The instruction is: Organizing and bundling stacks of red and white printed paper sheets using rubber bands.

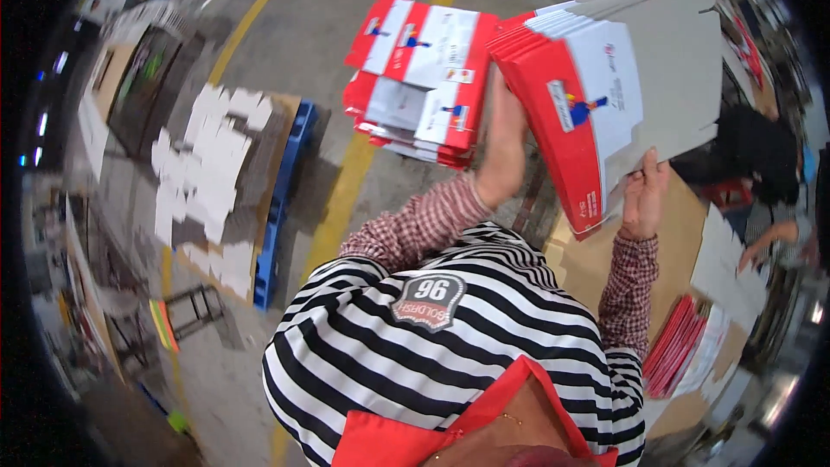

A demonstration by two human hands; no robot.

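Note:
A thick bundle of flattened cardboard boxes (605,78), red and white with a grey panel, is held up in front of me, tilted and fanned along its upper left edge. My left hand (508,134) presses against the bundle's left side, its fingertips partly hidden behind the red edge. At the lower edge, my right hand (647,195) grips the bundle with bent fingers. Just left of it, a stack of similar red and white flat boxes (415,43) rests low on the floor, in several uneven layers.
At left, a blue pallet (284,199) carries white and brown cardboard sheets (207,164). More red flat cartons (676,346) lie on the brown work surface (596,272) at right. Another person's hand (769,238) is beyond it. Yellow lines (341,199) cross the grey floor.

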